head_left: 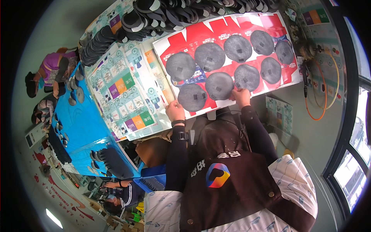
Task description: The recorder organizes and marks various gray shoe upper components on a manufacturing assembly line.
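Note:
In front of me lies a red and white printed cardboard sheet (266, 89), tilted in the view and bearing two rows of dark grey round pads (219, 85). Most of the pads show a small darker square patch. At the sheet's near left corner, my left hand (175, 112) is closed on the edge, just left of the nearest pad (192, 97). My right hand (242, 97) grips the near edge further right, its fingers close to the rim of another pad (247, 77). The undersides of both hands' grips are hidden.
Behind the sheet, stacks of dark curved pieces (166, 17) line the table's back. Printed paper (123, 91) covers the table to the left. A blue table (77, 116) with dark pieces stands beyond, with other people (58, 69) near it. Orange and yellow hoses (322, 110) hang at right.

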The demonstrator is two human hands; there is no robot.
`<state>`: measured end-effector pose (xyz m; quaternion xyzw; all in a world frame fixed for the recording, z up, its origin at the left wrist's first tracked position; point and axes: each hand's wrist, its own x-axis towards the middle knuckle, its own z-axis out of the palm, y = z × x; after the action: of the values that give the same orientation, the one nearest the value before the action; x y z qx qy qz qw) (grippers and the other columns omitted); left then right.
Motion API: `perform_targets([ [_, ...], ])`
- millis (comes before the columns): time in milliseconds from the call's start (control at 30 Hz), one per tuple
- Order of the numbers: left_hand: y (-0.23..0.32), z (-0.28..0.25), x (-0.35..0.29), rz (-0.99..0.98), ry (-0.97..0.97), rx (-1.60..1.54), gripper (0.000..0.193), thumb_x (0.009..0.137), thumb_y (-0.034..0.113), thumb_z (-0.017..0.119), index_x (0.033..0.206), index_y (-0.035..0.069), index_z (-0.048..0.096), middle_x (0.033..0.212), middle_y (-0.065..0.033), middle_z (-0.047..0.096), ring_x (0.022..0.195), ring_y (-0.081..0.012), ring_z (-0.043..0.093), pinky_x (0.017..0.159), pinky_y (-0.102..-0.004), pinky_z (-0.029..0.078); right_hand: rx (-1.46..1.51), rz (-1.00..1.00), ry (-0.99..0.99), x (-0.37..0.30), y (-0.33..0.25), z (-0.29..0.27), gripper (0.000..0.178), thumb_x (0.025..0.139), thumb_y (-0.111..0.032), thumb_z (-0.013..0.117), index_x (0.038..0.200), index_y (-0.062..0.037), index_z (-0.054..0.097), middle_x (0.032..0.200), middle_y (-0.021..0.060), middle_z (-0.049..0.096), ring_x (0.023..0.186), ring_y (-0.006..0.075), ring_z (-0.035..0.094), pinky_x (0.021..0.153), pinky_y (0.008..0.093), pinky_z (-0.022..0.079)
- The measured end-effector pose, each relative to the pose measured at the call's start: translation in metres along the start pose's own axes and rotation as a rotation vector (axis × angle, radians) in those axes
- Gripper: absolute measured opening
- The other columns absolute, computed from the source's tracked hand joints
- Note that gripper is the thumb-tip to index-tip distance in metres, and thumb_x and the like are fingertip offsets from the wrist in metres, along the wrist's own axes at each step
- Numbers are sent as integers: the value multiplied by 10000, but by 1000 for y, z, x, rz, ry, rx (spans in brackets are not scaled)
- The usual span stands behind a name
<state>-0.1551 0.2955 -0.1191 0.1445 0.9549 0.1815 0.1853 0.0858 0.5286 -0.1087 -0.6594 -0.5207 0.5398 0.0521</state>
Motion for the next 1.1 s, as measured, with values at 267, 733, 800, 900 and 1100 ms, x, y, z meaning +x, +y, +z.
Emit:
perform_targets([
  [267,12,9,-22,37,109,65,265,833,113,664,1068,76,782,944,-148,712,996,-342,641,919,-452,513,-19,58,-29,1,-5,-7,206,819,-125,704,717,51,670,643,126,716,565,198,720,583,305,570],
  [733,11,12,-30,11,73,88,286,829,105,661,1081,33,776,981,-171,719,1046,-337,630,954,-446,497,-5,62,-59,1,-6,-10,192,823,-128,709,756,46,662,662,117,722,570,185,722,559,295,558],
  [800,6,8,-28,4,24,61,237,851,123,662,1061,43,739,1012,-181,656,1022,-367,617,921,-470,493,-23,69,-67,0,-9,-10,194,824,-128,709,757,48,661,661,116,722,570,183,723,557,293,556],
  [900,17,5,-29,-60,141,14,207,849,126,680,1041,58,710,1025,-168,641,1050,-363,595,939,-469,480,-25,84,-67,2,-6,-14,202,827,-134,708,760,49,658,662,118,723,570,183,723,555,289,553],
  [1100,5,3,-9,71,165,75,155,828,139,714,976,91,717,1007,-121,636,1048,-337,589,956,-454,471,8,66,-83,-3,-12,-9,204,828,-140,709,758,41,645,662,122,724,575,190,729,567,289,560],
])
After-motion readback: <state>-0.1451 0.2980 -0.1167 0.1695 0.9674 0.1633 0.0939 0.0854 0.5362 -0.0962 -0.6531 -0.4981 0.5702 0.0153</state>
